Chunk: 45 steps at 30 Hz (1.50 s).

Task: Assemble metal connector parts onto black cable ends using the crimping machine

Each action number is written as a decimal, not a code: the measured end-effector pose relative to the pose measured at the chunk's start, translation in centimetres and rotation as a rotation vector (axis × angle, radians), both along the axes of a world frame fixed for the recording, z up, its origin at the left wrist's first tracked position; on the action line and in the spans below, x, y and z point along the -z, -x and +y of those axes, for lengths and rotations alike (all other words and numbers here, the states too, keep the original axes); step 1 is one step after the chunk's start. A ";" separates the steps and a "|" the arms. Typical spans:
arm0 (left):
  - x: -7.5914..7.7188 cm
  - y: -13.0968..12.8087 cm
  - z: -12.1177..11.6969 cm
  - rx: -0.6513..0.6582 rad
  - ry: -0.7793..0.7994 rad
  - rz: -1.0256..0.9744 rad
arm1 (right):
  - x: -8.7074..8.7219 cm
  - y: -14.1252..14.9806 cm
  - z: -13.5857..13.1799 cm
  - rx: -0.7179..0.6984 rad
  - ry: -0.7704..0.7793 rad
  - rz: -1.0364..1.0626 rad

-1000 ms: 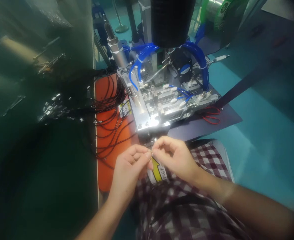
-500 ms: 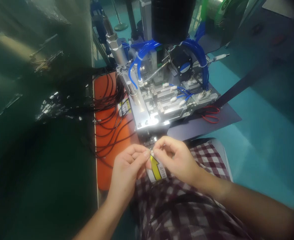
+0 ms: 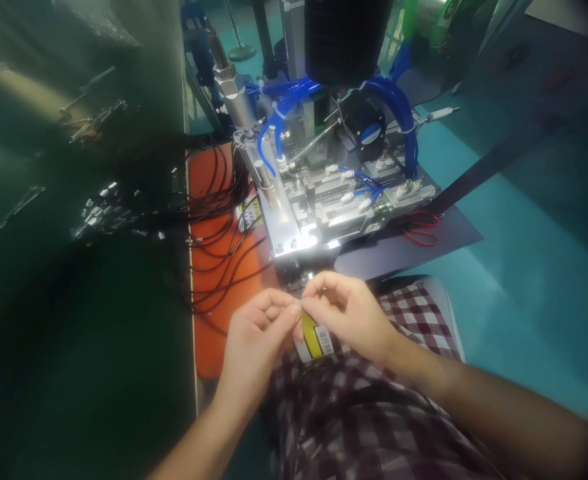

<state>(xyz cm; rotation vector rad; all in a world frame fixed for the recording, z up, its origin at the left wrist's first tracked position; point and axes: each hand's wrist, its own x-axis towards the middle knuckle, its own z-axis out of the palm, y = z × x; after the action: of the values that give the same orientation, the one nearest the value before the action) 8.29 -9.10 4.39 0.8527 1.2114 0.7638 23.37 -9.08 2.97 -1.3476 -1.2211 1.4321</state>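
My left hand [image 3: 263,333] and my right hand [image 3: 347,310] meet fingertip to fingertip above my lap. Both are closed in a pinch, thumb against forefinger. Whatever sits between the fingertips is tiny and mostly covered by them, so its kind cannot be made out. Just beneath the fingers lies a white label with a yellow arrow [image 3: 314,341]. Beyond my hands stands a metal machine [image 3: 319,227] with blue air tubes [image 3: 299,97].
Black cables [image 3: 224,220] run over an orange board [image 3: 209,347] at the left. A dark green table [image 3: 99,347] bears a pile of small shiny metal pieces [image 3: 107,210]. A black hose [image 3: 347,40] hangs above the machine, and a red wire [image 3: 421,230] lies at its right.
My fingertips have come closer together; half a second ago a small gap with a tiny light-coloured piece showed between them. The machine and cables stay where they were.
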 end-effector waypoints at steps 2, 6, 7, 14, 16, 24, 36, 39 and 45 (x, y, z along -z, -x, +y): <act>0.0 0.0 0.0 -0.002 0.001 -0.001 | 0.0 0.0 -0.1 -0.006 0.011 0.016; 0.0 0.1 -0.1 0.002 0.003 -0.011 | 0.0 0.0 -0.3 -0.015 -0.077 -0.014; 0.0 0.1 -0.1 0.001 0.001 -0.015 | 0.0 0.0 -0.4 -0.013 -0.140 -0.050; 0.1 0.1 0.2 0.026 0.018 -0.031 | 0.3 -0.6 -0.1 0.024 -0.138 -0.052; 0.1 0.0 0.1 0.017 0.021 -0.031 | 0.4 -0.5 -0.2 0.020 -0.157 -0.070; 0.2 0.4 0.5 0.049 0.014 -0.064 | 0.0 0.4 -0.1 0.042 -0.328 -0.109; -0.8 0.4 1.1 0.109 -0.057 0.203 | 0.0 -0.8 0.9 0.035 -0.118 0.060; 0.1 0.4 1.6 0.048 -0.205 0.298 | 0.7 -1.4 1.2 0.035 -0.002 0.108; 0.7 0.1 2.8 0.095 -0.250 0.341 | 1.7 -1.7 1.1 0.056 0.063 0.047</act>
<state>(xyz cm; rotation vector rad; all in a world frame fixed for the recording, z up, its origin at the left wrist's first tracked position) 8.15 -6.26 3.65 1.2766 1.3799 0.7198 25.06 -8.01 1.23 -1.3723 -1.1078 1.4655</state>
